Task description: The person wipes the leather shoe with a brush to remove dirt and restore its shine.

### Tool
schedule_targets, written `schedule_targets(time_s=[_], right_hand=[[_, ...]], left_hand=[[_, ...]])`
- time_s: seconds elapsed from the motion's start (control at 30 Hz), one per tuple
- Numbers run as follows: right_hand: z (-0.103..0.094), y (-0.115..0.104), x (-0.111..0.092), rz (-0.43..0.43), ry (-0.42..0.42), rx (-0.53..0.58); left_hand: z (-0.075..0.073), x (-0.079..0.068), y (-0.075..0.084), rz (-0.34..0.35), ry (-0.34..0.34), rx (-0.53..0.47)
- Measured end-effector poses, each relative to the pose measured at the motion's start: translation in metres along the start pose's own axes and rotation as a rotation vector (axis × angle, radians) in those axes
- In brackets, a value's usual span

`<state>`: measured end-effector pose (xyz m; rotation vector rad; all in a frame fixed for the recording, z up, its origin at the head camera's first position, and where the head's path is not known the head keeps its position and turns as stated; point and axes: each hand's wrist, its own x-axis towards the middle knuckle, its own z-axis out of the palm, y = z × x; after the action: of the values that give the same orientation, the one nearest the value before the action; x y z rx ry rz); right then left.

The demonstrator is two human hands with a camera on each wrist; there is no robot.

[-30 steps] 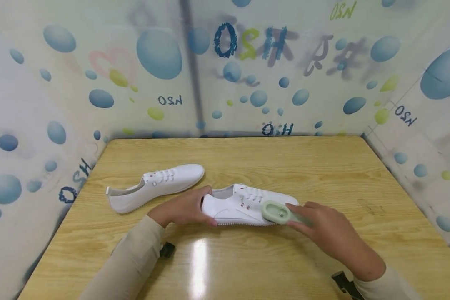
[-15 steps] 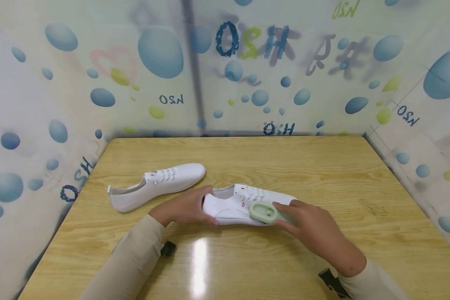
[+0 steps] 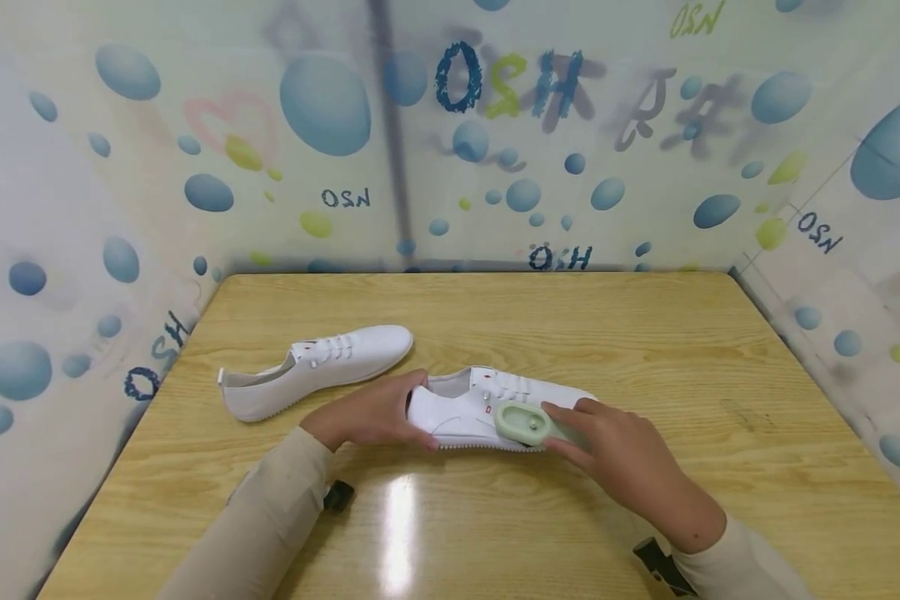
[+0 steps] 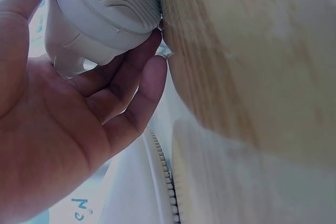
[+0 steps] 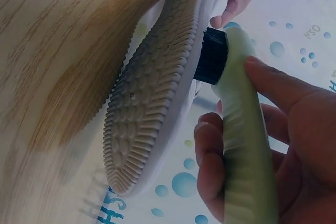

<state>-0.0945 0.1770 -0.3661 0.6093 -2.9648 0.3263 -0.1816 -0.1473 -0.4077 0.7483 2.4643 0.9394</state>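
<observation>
The nearer shoe [image 3: 465,422] stretched left to right over the worktop [image 3: 720,350], toe rightward, its heel gripped by the left hand [image 3: 381,412]; the right hand [image 3: 621,446], closer to the toe, grasped a brush [image 3: 521,423] whose bristles [image 5: 212,56] met the shoe's near side, its handle roughly along the shoe's length

The desk [image 3: 607,333] is yellow-brown with streaked wood grain. White covers both the shoe [image 3: 367,352] toward its far left corner and the shoe [image 3: 450,414] farther from that corner, whose pale grey sole [image 5: 147,93] is ribbed and studded. The brush [image 3: 520,423] is pale green, its bristles [image 5: 212,56] black. Beyond the far edge, the pale wall [image 3: 637,50] carries blue and yellow-green spots. The sleeves [image 3: 262,508] are beige.
</observation>
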Motion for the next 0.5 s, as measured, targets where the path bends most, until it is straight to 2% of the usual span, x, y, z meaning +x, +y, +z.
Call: schedule_targets(time_s=[0.23, 0.37, 0.5], right_hand=[[-0.001, 0.001, -0.001, 0.005, -0.013, 0.010], [-0.003, 0.005, -0.004, 0.035, -0.030, 0.012], [-0.006, 0.012, -0.010, 0.046, -0.013, 0.001]], left_hand=[[0.000, -0.001, 0.001, 0.000, 0.000, 0.007], [-0.001, -0.001, 0.001, -0.012, 0.001, 0.012], [-0.001, -0.001, 0.000, -0.018, 0.001, -0.001]])
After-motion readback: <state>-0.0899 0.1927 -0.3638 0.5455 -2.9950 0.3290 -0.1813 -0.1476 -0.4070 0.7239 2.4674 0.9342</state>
